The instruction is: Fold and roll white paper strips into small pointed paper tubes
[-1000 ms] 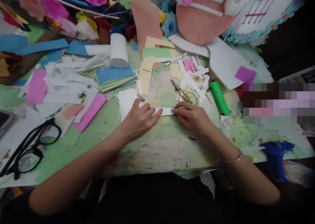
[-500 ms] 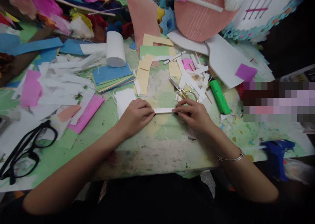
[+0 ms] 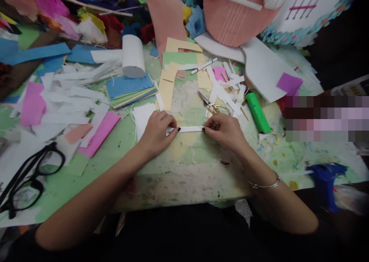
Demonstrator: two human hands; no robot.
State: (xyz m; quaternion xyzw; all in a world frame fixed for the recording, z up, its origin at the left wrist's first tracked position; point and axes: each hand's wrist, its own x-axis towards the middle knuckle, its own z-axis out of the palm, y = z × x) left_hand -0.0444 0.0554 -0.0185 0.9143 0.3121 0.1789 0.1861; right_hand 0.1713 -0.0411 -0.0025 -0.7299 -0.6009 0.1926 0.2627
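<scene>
A narrow white paper strip [image 3: 190, 129] stretches level between my hands, just above or on the stained table. My left hand [image 3: 159, 131] pinches its left end between thumb and fingers. The right end is gripped by my right hand [image 3: 223, 130], thumb against the curled fingers. Behind my right hand lie scissors with gold handles [image 3: 215, 108], partly covered by the fingers. White paper [image 3: 143, 116] lies beside my left hand, with a thin string at its edge.
Left of centre are a stack of coloured paper [image 3: 129, 88], a white cylinder [image 3: 133, 56] and many white scraps. Black glasses [image 3: 34, 177] lie at the left. Toward the right are a green roll [image 3: 258, 113] and a blue glue gun [image 3: 325, 183].
Both hands keep hold of the strip, their fingers now curled closer around its ends. My right forearm has shifted slightly left, and the view has moved a little.
</scene>
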